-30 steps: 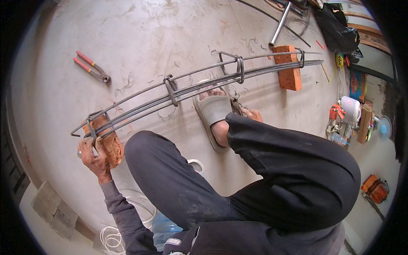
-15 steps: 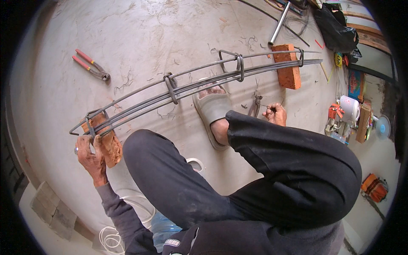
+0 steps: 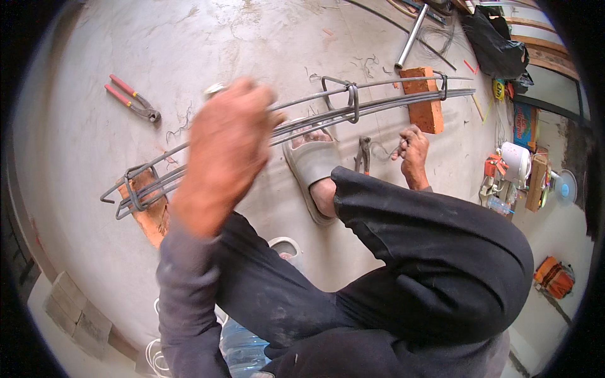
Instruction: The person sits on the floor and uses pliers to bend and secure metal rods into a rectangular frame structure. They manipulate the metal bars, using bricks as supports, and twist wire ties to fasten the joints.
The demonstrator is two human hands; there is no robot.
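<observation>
Two bricks (image 3: 423,110) supported the rod cage (image 3: 353,111) across mid-frame; the right hand (image 3: 413,151), right of centre, apparently pinched thin wire (image 3: 386,155); the left hand (image 3: 227,142), blurred, had an indeterminable grip; its knock might have dislodged the cage

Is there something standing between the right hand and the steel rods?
Nothing visible stands between the right hand and the steel rods. The orange brick under their right end lies beside that path, and the pincers are farther left.
</observation>
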